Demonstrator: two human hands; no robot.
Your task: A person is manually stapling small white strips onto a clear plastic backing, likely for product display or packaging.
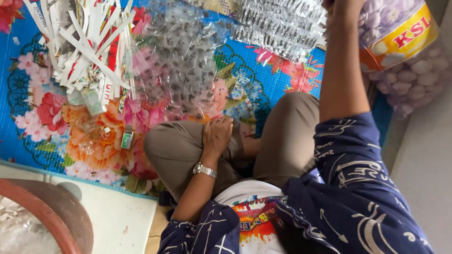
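Reaching far right with right hand (343, 8), up against bag (400, 56) lying just right of it; grip cut off at edge, cannot tell. Resting left hand (217, 136) slack on knee (176, 146), empty, well apart from bag.

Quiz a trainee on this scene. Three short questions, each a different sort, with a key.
1. True or false: the left hand lies on the person's bent knee.
2. The right hand reaches up beside which thing? A: a red bowl. B: the clear bag of pale lumps. C: a heap of paper strips.
3. In a word or two: what is worn on the left wrist?

Key: 1 true. 2 B. 3 a silver wristwatch.
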